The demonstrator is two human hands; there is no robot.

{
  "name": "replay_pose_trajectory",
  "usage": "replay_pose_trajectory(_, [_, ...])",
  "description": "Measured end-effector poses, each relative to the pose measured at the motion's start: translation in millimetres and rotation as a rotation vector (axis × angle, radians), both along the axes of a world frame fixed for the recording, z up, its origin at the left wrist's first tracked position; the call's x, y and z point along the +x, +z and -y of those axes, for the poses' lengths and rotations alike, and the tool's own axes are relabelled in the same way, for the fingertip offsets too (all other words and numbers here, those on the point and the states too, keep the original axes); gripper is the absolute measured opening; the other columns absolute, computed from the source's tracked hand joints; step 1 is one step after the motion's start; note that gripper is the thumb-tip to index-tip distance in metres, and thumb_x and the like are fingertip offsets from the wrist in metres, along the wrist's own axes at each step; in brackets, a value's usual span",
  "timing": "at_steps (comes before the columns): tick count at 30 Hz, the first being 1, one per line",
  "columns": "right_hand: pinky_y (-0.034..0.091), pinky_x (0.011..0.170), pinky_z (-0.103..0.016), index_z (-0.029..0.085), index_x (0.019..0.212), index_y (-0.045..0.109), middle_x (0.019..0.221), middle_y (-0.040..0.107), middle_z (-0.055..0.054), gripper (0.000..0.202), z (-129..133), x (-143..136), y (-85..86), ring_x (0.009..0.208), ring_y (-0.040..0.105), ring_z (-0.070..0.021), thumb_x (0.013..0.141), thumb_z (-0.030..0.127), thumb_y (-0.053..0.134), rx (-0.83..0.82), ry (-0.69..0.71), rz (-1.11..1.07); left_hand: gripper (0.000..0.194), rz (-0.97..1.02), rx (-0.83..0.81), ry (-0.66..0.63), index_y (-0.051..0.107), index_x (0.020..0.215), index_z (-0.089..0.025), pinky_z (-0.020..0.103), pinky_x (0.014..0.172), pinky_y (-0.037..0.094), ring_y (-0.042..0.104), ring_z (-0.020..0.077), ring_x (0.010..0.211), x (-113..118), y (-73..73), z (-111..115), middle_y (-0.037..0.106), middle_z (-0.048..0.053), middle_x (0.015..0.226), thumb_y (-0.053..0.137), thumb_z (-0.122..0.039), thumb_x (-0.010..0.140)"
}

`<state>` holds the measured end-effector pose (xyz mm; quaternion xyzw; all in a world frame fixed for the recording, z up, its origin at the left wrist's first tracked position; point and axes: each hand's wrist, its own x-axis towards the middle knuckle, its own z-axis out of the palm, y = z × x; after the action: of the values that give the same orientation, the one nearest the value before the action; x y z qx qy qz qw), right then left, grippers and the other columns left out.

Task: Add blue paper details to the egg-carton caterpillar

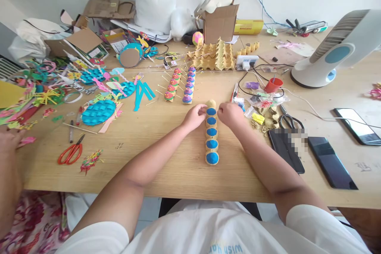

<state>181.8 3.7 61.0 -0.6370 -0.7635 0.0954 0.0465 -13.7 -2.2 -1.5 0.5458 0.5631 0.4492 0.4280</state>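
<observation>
A strip of egg-carton cups (pixel 212 138) lies lengthwise on the table in front of me. Several of its domes have blue clay-like caps; the farthest dome is bare brown. My left hand (pixel 195 116) grips the strip's left side near the far end with its fingertips. On the opposite side, my right hand (pixel 230 114) is closed, its curled fingers close to the strip's edge; whatever they pinch is hidden. Beyond my hands stand two finished-looking carton strips, one with red and green domes (pixel 172 85), the other with purple and blue domes (pixel 189 85), with thin sticks poking out.
At left lie red-handled scissors (pixel 71 151), a blue woven paper oval (pixel 99 112) and colourful scraps. Phones (pixel 331 162), black scissors (pixel 288 120), a red cup (pixel 273 85) and a white fan (pixel 333 53) are at right. Another person's hand (pixel 10 139) rests at far left.
</observation>
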Motion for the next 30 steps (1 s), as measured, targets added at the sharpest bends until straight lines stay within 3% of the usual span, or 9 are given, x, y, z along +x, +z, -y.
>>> replay_pose_trajectory(4, [0.057, 0.108, -0.046, 0.01, 0.141, 0.081, 0.148, 0.078, -0.027, 0.043, -17, 34, 13.4, 0.141, 0.071, -0.0429, 0.112, 0.03, 0.057, 0.161, -0.191, 0.033, 0.036, -0.001, 0.035, 0.072, 0.079, 0.109, -0.019, 0.04, 0.106, 0.058, 0.073, 0.0229, 0.104, -4, -0.8, 4, 0.08, 0.008, 0.109, 0.076, 0.0, 0.079])
replay_pose_trajectory(8, [0.054, 0.116, -0.058, -0.004, 0.151, 0.072, 0.159, 0.066, -0.039, 0.07, -30, 64, -0.9, 0.152, 0.058, -0.0517, 0.112, 0.054, 0.065, 0.052, -0.3, 0.16, 0.03, -0.01, 0.056, 0.109, 0.078, 0.111, -0.018, 0.04, 0.108, 0.058, 0.073, 0.023, 0.108, -8, -1.2, 12, 0.079, 0.01, 0.113, 0.075, -0.003, 0.085])
replay_pose_trajectory(12, [0.053, 0.111, -0.058, 0.004, 0.135, 0.077, 0.151, 0.069, -0.035, 0.047, -30, 74, -20.6, 0.143, 0.059, -0.0483, 0.108, 0.04, 0.064, 0.088, -0.243, 0.137, 0.023, -0.04, 0.098, 0.105, 0.08, 0.108, -0.019, 0.041, 0.115, 0.057, 0.075, 0.0241, 0.117, -11, 1.3, 20, 0.081, 0.011, 0.121, 0.077, -0.006, 0.089])
replay_pose_trajectory(15, [0.054, 0.103, -0.057, 0.016, 0.113, 0.075, 0.132, 0.076, -0.029, 0.024, -21, 74, -21.4, 0.126, 0.064, -0.0459, 0.097, 0.033, 0.073, 0.259, -0.212, -0.031, 0.008, -0.158, 0.206, 0.1, 0.08, 0.094, -0.021, 0.043, 0.116, 0.058, 0.075, 0.0263, 0.119, -16, 1.4, 23, 0.081, 0.009, 0.113, 0.08, -0.014, 0.094])
replay_pose_trajectory(16, [0.054, 0.099, -0.054, 0.019, 0.11, 0.072, 0.122, 0.077, -0.025, 0.021, -16, 73, -19.2, 0.117, 0.066, -0.0434, 0.095, 0.033, 0.075, 0.293, -0.201, -0.116, 0.011, -0.228, 0.264, 0.095, 0.078, 0.088, -0.022, 0.044, 0.114, 0.059, 0.076, 0.0267, 0.114, -18, 0.7, 24, 0.081, 0.009, 0.108, 0.079, -0.016, 0.096])
replay_pose_trajectory(19, [0.051, 0.083, -0.044, 0.024, 0.113, 0.067, 0.1, 0.075, -0.012, 0.027, 4, 66, -10.8, 0.091, 0.065, -0.0327, 0.088, 0.03, 0.076, 0.231, -0.171, -0.387, 0.016, -0.348, 0.419, 0.047, 0.086, 0.103, -0.024, 0.046, 0.116, 0.06, 0.076, 0.0272, 0.121, -21, -3.0, 26, 0.083, 0.009, 0.118, 0.078, -0.012, 0.096])
replay_pose_trajectory(23, [0.05, 0.083, -0.04, 0.022, 0.113, 0.073, 0.091, 0.071, -0.005, 0.028, 40, 48, -9.1, 0.083, 0.062, -0.0255, 0.086, 0.029, 0.075, 0.077, -0.027, -0.66, 0.015, -0.447, 0.518, 0.007, 0.091, 0.11, -0.027, 0.049, 0.123, 0.056, 0.077, 0.0279, 0.126, -19, -5.9, 32, 0.084, 0.008, 0.124, 0.078, -0.024, 0.104])
replay_pose_trajectory(27, [0.05, 0.082, -0.037, 0.023, 0.125, 0.073, 0.091, 0.066, -0.001, 0.041, 70, 37, -24.8, 0.086, 0.059, -0.0231, 0.097, 0.052, 0.077, -0.083, 0.052, -0.926, 0.031, -0.432, 0.581, -0.017, 0.085, 0.14, -0.028, 0.046, 0.126, 0.053, 0.075, 0.0265, 0.133, -13, -4.7, 46, 0.084, 0.01, 0.137, 0.068, -0.032, 0.113])
replay_pose_trajectory(30, [0.053, 0.089, -0.039, 0.025, 0.122, 0.067, 0.1, 0.068, -0.004, 0.044, 82, 33, -43.6, 0.092, 0.06, -0.0235, 0.106, 0.065, 0.068, -0.037, 0.083, -1.064, 0.024, -0.405, 0.639, 0.008, 0.085, 0.131, -0.026, 0.044, 0.124, 0.054, 0.075, 0.0265, 0.131, -8, -3.2, 58, 0.084, 0.009, 0.134, 0.075, -0.029, 0.109])
